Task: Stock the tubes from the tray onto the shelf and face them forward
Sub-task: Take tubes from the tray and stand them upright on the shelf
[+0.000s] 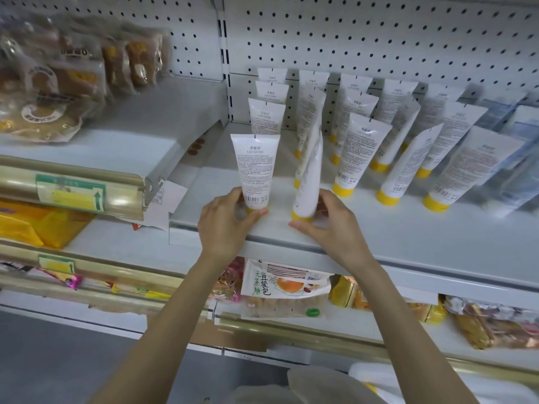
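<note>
The tubes [256, 167] in the centre of the frame are smooth white plastic with a soft sheen and fine print, standing on glossy yellow plastic caps [343, 190]. The shelf [379, 228] beneath them and the perforated back panel [379, 39] across the top look like painted metal, pale and matt. At left, the price rail [73, 182] is shiny gold-toned plastic, and the bags [52, 83] at upper left are clear, crinkled, glossy film.

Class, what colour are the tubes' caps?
Yellow; the caps show best in the head view.
</note>
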